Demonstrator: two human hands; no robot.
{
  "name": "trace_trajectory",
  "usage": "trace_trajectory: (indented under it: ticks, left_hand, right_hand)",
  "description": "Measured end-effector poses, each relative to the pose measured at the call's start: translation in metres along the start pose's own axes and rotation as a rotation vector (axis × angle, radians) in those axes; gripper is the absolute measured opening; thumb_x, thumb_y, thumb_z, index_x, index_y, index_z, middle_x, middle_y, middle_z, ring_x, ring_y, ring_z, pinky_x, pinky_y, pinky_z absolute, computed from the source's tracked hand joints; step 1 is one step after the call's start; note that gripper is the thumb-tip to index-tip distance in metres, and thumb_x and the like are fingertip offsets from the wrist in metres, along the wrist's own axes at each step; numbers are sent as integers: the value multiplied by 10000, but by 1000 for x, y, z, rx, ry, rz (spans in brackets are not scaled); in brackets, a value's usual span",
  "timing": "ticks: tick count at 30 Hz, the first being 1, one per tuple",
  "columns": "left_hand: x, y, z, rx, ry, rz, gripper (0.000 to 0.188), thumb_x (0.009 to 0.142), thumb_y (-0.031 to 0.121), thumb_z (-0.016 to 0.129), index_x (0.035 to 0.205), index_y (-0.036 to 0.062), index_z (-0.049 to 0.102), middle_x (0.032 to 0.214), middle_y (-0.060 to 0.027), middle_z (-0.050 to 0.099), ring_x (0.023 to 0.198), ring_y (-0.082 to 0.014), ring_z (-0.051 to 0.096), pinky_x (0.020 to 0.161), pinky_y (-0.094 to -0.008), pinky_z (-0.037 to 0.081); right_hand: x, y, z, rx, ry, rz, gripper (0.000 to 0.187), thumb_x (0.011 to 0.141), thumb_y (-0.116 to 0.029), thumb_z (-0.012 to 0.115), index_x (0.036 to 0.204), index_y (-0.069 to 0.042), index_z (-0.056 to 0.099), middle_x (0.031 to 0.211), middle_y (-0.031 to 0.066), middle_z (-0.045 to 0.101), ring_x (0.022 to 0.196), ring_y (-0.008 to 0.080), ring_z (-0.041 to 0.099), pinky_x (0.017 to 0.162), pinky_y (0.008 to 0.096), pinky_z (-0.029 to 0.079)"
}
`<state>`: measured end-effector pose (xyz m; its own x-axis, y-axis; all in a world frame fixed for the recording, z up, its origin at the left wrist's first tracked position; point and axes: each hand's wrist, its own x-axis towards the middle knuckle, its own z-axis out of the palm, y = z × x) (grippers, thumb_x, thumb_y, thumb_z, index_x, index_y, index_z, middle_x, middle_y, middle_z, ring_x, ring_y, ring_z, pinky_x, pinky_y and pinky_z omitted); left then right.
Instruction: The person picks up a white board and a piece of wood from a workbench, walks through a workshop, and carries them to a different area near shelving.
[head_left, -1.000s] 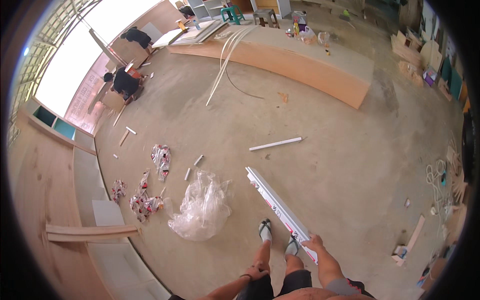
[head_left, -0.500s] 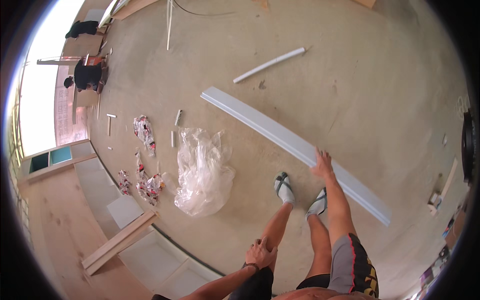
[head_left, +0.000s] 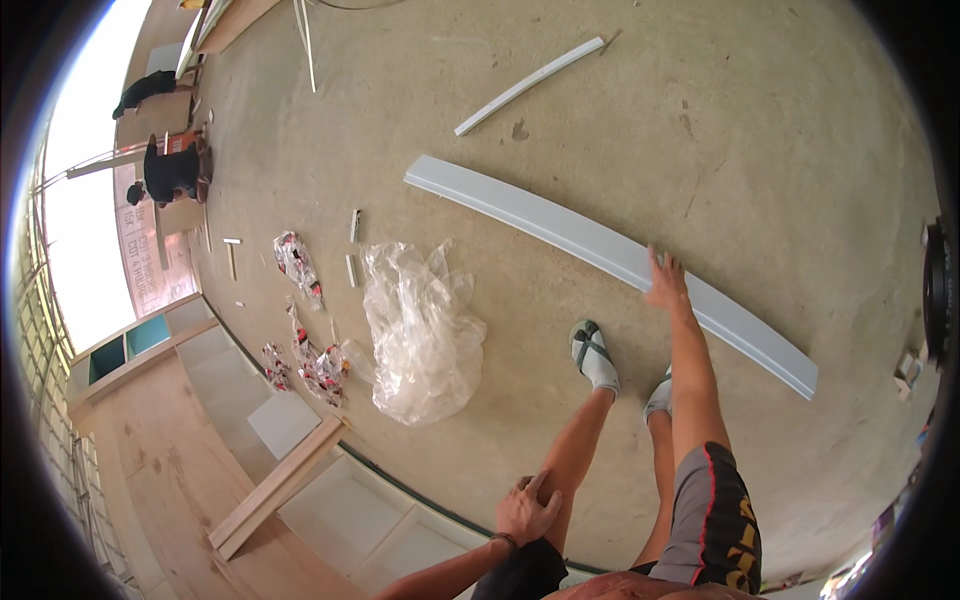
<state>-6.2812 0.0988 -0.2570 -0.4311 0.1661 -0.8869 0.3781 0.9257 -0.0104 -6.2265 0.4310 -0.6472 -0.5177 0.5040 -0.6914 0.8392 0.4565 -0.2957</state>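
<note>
A long pale-grey channel-shaped panel (head_left: 570,232) stretches diagonally from the upper middle to the right, low over or on the floor; I cannot tell which. Over its near edge, right of its middle, lies my right hand (head_left: 668,285), fingers bent across the top face and gripping it. My left hand (head_left: 525,512) rests on my bent left knee, fingers loosely spread, with nothing held. Beside my feet, in socks and strapped sandals, the panel passes on the far side. A large crumpled clear plastic bag (head_left: 425,345) sits left of my left foot.
A thin white strip (head_left: 530,86) lies beyond the panel. Left are crumpled printed wrappers (head_left: 318,368), short metal pieces (head_left: 354,226) and wooden cabinet frames (head_left: 275,487). Two people (head_left: 172,173) crouch or bend at the far left. A small box (head_left: 908,370) stands far right.
The whole view has shifted, mostly rightward in its lower half and upward at top. My right hand stays on the panel, whose right end sits higher in view. My left hand stays on the knee.
</note>
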Motion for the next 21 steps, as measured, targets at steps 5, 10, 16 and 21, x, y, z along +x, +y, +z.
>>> trace_trajectory:
  ticks: [5,10,16,21]
  left_hand:
    - [-7,7,2,-28,12,-24,567,846,455,582,1314,136,577,1242,-168,609,1123,-356,600,940,-438,499]
    - [-5,21,2,-59,-14,-2,573,835,443,587,1307,118,581,1242,-187,605,1142,-365,586,960,-445,487]
    - [-25,28,5,39,47,23,597,834,467,564,1305,100,572,1250,-214,590,1135,-397,583,968,-452,481]
    - [-66,22,16,83,65,56,573,845,479,552,1255,79,585,1264,-246,572,1173,-414,554,1006,-472,448]
  right_hand:
    - [-3,-10,2,-38,41,-1,1020,700,-149,715,1549,-116,152,1465,308,321,1367,449,333,1141,520,281]
    - [10,25,16,-92,287,61,741,814,-123,613,1490,-82,312,1378,265,457,1269,415,453,1088,504,346]
    - [-74,20,-38,-43,287,-31,537,837,-73,553,1370,-39,497,1227,225,565,1115,373,571,962,470,460]
    - [-276,39,-11,241,-196,100,488,863,-252,552,1295,-24,532,1289,253,576,1190,396,563,1000,487,455]
